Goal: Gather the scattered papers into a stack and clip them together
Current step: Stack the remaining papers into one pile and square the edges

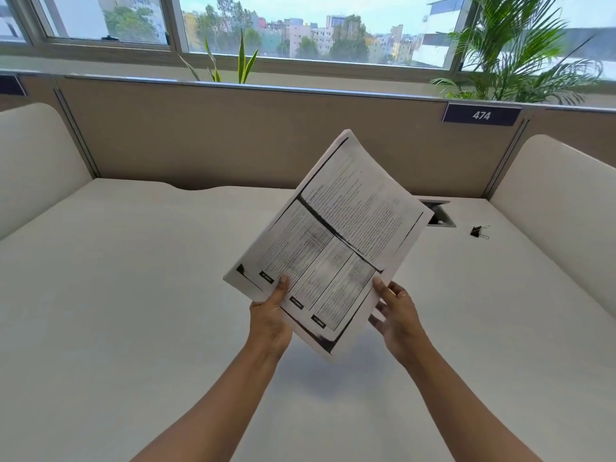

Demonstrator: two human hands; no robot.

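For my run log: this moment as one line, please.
left hand: holds paper stack above desk | right hand: holds its edge | clip: on desk, untouched | step: not clipped yet

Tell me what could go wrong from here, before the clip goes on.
1. The left hand and right hand grip the paper stack only at its near edge, tilted above the desk; sheets might fan out or slide free.
2. The binder clip lies far off to the right; fetching it probably leaves one hand holding the stack, and the edges may go uneven.
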